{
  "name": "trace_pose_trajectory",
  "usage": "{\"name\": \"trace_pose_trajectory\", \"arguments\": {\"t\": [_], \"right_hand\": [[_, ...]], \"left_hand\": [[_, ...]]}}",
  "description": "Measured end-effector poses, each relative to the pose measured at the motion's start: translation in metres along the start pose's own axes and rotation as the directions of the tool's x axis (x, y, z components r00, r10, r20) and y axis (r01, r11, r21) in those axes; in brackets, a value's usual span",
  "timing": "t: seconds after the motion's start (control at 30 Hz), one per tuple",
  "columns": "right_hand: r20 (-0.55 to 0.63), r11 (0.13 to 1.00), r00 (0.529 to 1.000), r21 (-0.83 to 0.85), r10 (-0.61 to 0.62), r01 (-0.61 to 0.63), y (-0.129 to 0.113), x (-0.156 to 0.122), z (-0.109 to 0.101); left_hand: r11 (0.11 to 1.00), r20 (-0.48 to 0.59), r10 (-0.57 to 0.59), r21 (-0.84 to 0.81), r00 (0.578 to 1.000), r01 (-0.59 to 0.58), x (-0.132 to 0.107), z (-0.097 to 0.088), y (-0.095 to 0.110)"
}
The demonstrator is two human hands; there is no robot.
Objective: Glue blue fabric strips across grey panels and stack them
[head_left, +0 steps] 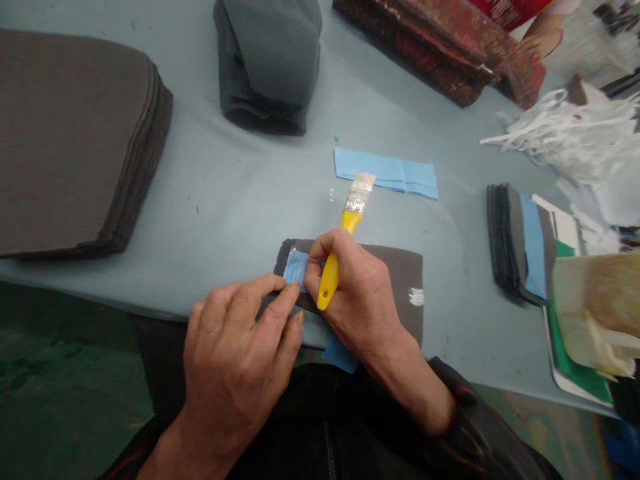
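A dark grey fabric piece (400,280) lies at the table's near edge with a blue strip (296,267) laid across its left end. My left hand (235,360) presses its fingertips flat on the fabric and the strip's lower edge. My right hand (357,293) is closed around the yellow handle of a small paintbrush (345,230), whose pale bristles point away from me, raised above the table. The right hand's fingers also rest on the strip. More of the blue strip (340,353) hangs below the table edge under my right wrist.
A tall stack of dark grey sheets (75,140) fills the left. Folded grey fabric (270,63) sits at the back, blue strips (385,173) in the middle. On the right are a stack of grey pieces with blue (520,243), white scraps (575,137), a glue-stained container (595,307). Another person's hand (543,40) rests on patterned dark red material (440,47).
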State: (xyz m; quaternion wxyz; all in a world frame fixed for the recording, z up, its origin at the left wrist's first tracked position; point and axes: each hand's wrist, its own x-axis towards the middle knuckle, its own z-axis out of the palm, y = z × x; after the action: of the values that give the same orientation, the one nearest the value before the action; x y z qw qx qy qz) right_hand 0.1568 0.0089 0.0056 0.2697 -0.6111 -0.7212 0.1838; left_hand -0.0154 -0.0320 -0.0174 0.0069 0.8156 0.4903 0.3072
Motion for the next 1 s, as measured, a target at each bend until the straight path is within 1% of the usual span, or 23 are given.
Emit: {"name": "trace_pose_trajectory", "arguments": {"t": [0.17, 0.4, 0.47, 0.57, 0.73, 0.93, 1.0], "right_hand": [[0.007, 1.0, 1.0, 0.0, 0.013, -0.013, 0.001, 0.001, 0.0], [0.02, 1.0, 1.0, 0.0, 0.014, -0.014, 0.002, 0.001, 0.001], [0.026, 1.0, 0.999, -0.006, 0.018, -0.018, 0.002, 0.001, 0.001], [0.034, 1.0, 0.999, -0.005, 0.023, -0.023, 0.002, 0.001, 0.001], [0.032, 1.0, 0.999, 0.001, 0.025, -0.025, 0.002, 0.001, 0.002], [0.012, 1.0, 1.0, -0.022, 0.014, -0.014, 0.002, 0.0, 0.003], [0.018, 0.999, 1.0, -0.029, 0.016, -0.015, 0.003, 0.0, 0.003]], "left_hand": [[0.999, -0.017, -0.004, 0.043, 1.0, 0.005, 0.006, -0.002, -0.003], [0.998, 0.033, -0.061, 0.028, 0.998, 0.06, 0.019, 0.0, -0.003], [0.997, 0.023, -0.057, 0.05, 0.998, 0.056, 0.021, 0.002, -0.004], [0.995, 0.019, -0.021, 0.098, 1.0, 0.019, 0.022, 0.004, -0.005], [0.993, 0.049, 0.007, 0.118, 0.999, -0.013, 0.022, 0.003, -0.009], [0.989, 0.121, -0.03, 0.144, 0.992, 0.012, 0.024, 0.001, -0.005], [0.989, 0.127, -0.032, 0.15, 0.991, 0.012, 0.025, 0.001, -0.004]]}}
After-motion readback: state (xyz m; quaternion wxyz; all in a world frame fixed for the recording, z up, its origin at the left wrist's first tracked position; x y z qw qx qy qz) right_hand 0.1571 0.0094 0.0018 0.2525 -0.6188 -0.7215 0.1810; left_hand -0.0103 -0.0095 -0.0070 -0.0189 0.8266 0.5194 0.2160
